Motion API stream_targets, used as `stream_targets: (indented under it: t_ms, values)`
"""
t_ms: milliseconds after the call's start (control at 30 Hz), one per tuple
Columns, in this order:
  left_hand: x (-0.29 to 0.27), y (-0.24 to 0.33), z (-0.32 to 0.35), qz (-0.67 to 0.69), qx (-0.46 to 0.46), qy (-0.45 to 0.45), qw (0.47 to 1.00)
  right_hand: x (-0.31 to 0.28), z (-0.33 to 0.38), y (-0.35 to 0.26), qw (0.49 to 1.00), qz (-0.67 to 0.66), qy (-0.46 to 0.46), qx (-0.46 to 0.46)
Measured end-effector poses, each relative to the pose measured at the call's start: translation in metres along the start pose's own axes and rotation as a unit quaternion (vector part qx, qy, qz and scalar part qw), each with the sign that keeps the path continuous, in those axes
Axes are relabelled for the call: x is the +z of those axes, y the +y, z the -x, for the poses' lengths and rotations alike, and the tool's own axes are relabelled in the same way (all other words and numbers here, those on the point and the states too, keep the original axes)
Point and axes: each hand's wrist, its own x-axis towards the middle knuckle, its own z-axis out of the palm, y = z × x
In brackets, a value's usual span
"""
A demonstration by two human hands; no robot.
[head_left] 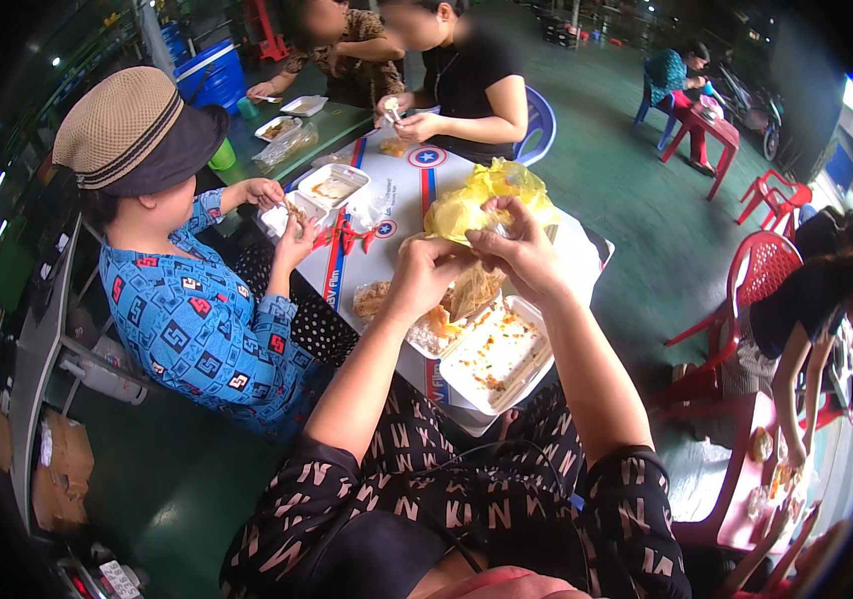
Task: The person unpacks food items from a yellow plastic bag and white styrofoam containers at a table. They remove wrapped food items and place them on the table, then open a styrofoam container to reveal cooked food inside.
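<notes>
My left hand and my right hand come together over the near side of a white table. The fingers of both are closed in a pinch at a crumpled clear plastic bag with something brownish in it; their tips are partly hidden. Just beyond them lies a crumpled yellow plastic bag. Below my hands sits an open white foam box with brown food scraps in it. Bagged brown food lies left of my left hand.
A person in a blue patterned shirt eats at my left, beside another foam box and red chillies. Two people sit across the table. Red chairs and a pink table with people stand at the right.
</notes>
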Motion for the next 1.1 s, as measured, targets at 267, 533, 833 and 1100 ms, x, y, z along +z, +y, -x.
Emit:
stream_targets:
  t_ms: [267,533,833,1100]
  values:
    - [0.016,0.014,-0.001,0.013,-0.07,0.011,0.997,0.013,0.055,-0.008,0.756,0.574,0.102,-0.298]
    - [0.004,0.027,0.013,0.026,0.033,0.032,0.999,-0.008,0.039,0.001,0.769,0.603,0.098,-0.189]
    - [0.009,-0.039,0.012,-0.246,0.088,0.019,0.965,0.018,0.031,-0.064,0.954,0.221,0.094,-0.181]
    - [0.078,0.078,0.075,0.071,0.13,-0.062,0.987,0.012,0.005,-0.037,0.882,0.355,0.186,-0.249]
